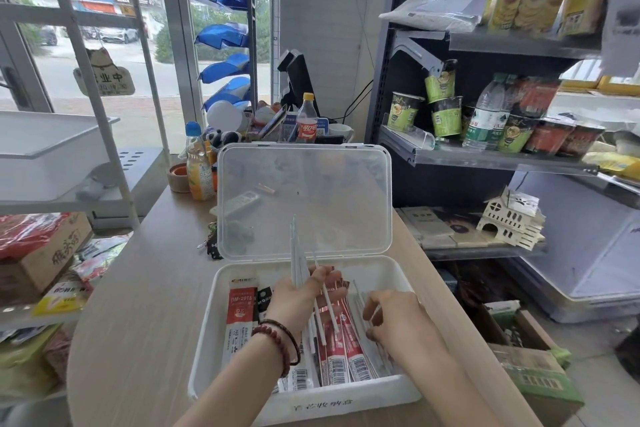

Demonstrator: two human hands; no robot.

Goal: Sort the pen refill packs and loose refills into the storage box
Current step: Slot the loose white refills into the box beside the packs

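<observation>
The right hand (394,319) covers the right side of the storage box (207,340), fingers curled down inside; whether they pinch anything cannot be told; the left hand (298,302) clamps a bundle of slim white loose refills (297,253), tips upward, above flat red refill packs (346,354) lying in the white plastic box.

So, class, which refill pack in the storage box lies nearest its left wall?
The white pack with the red top, right beside the black pack. The red packs lie further right, toward the middle.
</observation>
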